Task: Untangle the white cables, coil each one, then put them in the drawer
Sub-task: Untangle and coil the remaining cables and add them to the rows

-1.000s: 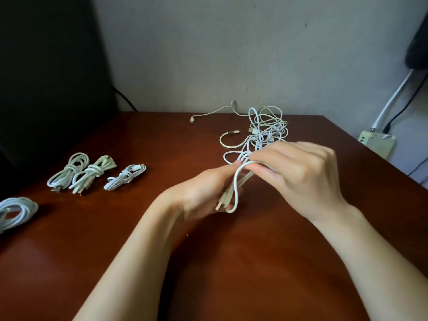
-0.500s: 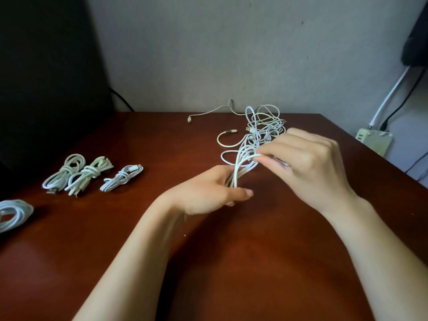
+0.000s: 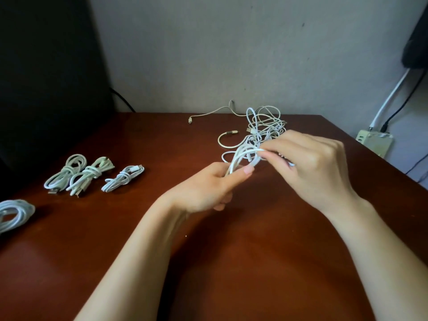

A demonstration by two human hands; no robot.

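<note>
Left hand [image 3: 208, 188] grips looped strands of the tangled white cable bundle [image 3: 259, 135]; right hand [image 3: 310, 165] pinches one strand above the reddish-brown wooden surface [image 3: 231, 262].

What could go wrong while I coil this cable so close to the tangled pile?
The cable your left hand grips and right hand pinches seems to run into the tangle; pulling may tighten knots or drag the pile. Its loops could slip from your left hand and spring open.

A reddish-brown counter [image 3: 231, 262] meets a grey wall [image 3: 208, 54]. Past its right edge sits a pale power strip [image 3: 375, 142], with a black cord [image 3: 403, 105] rising from it.
</note>
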